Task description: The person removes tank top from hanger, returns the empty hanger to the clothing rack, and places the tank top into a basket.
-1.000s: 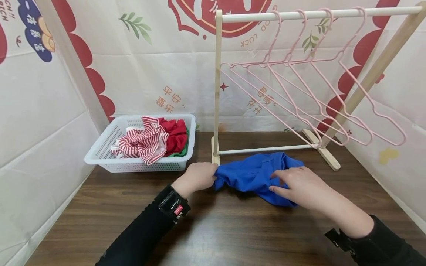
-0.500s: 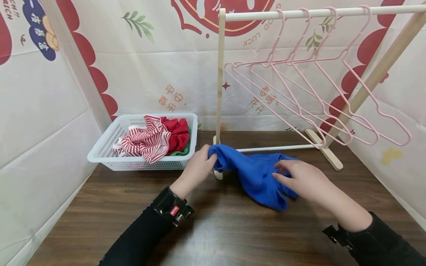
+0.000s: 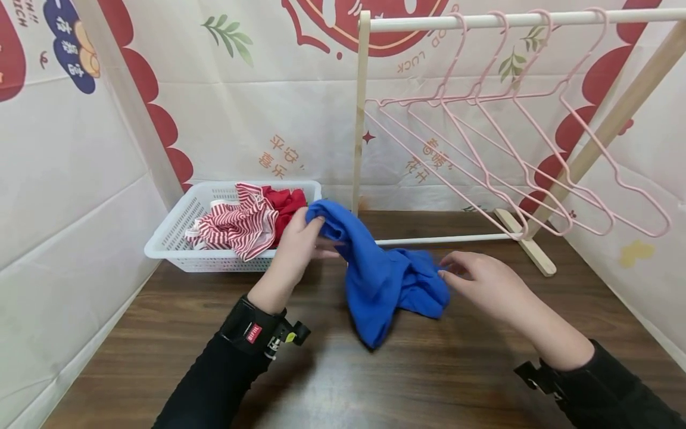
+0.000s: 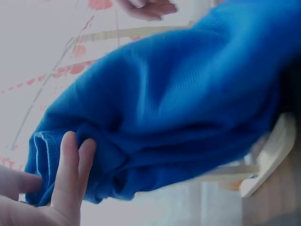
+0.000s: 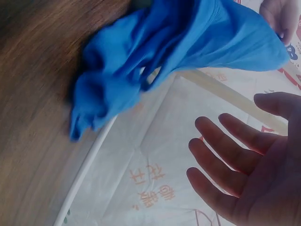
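Observation:
In the head view a rumpled blue garment [image 3: 370, 274] hangs from my left hand [image 3: 286, 253], its lower end close over the table. The left wrist view shows that hand's thumb and fingers [image 4: 67, 169] pinching a hemmed edge of the blue cloth [image 4: 141, 108]. My right hand [image 3: 490, 289] hovers beside the garment's right end. Seen from the right wrist, this hand [image 5: 254, 174] has its fingers loosely spread and apart from the cloth [image 5: 155, 52], with nothing in it.
A white plastic basket [image 3: 161, 250] at the left holds a red-and-white striped garment [image 3: 241, 220] and a red one [image 3: 286, 205]. Several pink hangers [image 3: 509, 143] hang on a wooden rack [image 3: 360, 119] behind the hands. Printed cloth walls enclose the brown table [image 3: 418, 381].
My left hand has lifted its end of the blue garment and drawn it up and left, partly in front of the basket. The garment has slid away from my right hand, which stays nearly in place.

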Demonstrator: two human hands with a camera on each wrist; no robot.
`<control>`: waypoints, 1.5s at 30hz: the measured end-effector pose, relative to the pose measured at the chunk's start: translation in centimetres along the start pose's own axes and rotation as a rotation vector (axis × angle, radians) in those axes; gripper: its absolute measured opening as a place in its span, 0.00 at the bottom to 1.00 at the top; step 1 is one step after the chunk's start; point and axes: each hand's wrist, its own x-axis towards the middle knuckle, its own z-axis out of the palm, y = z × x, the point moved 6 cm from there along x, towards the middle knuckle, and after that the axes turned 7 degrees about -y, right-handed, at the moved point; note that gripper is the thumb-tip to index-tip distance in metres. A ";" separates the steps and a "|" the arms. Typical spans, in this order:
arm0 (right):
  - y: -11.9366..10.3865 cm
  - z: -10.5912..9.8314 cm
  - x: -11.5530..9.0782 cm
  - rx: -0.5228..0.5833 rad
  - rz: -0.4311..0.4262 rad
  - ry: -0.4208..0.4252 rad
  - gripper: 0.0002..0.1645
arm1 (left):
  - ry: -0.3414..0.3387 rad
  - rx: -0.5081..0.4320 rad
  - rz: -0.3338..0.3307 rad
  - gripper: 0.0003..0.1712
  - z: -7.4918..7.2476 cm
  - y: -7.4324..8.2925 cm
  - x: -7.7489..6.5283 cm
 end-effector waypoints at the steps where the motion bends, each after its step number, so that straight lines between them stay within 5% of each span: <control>1: -0.1 0.0 0.0 0.003 -0.007 0.001 0.21 | 0.011 -0.019 0.018 0.13 -0.2 0.5 -0.1; 8: -0.3 -0.2 0.1 0.003 -0.012 0.011 0.21 | 0.087 -0.015 0.157 0.15 -1.4 2.1 -0.4; 17: -0.6 0.2 0.6 0.025 -0.018 0.012 0.22 | 0.031 0.263 0.061 0.16 -0.2 -1.6 0.8; 26: -0.8 1.1 1.9 0.044 -0.024 -0.003 0.20 | -0.072 0.853 0.102 0.14 2.4 -4.8 1.2; 32: -0.8 2.1 2.9 0.031 -0.029 -0.031 0.21 | -0.183 1.119 0.071 0.16 4.1 -6.8 1.4; 36: -0.9 2.8 3.6 0.018 -0.030 -0.054 0.21 | -0.238 1.217 0.084 0.16 4.9 -7.3 1.6; 45: -0.5 4.3 4.8 0.008 0.000 -0.108 0.23 | -0.304 1.262 0.027 0.23 6.0 -9.0 2.2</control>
